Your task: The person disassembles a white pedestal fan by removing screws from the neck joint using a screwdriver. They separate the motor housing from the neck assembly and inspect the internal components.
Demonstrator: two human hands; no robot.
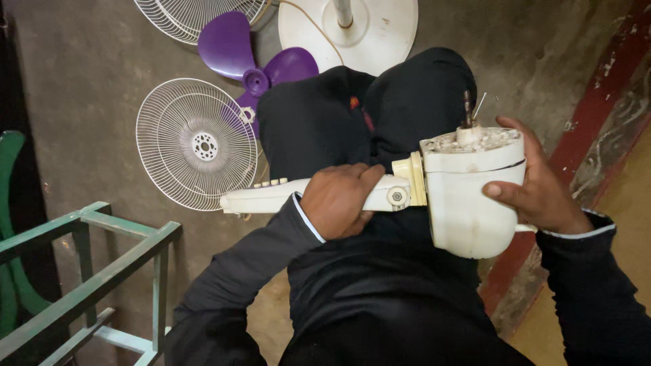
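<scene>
Over the concrete floor (88, 61), the fan motor unit (475, 196) lies on the lap, left hand (339, 200) closed around its stiff neck, right hand (539, 183) cupping the probably heavy, smooth housing.

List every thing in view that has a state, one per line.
fan motor housing: held over the lap, bare shaft up
control neck: gripped by left hand
right hand: cupping the housing
purple blade: detached, on floor
wire guard: detached, lying flat
</scene>
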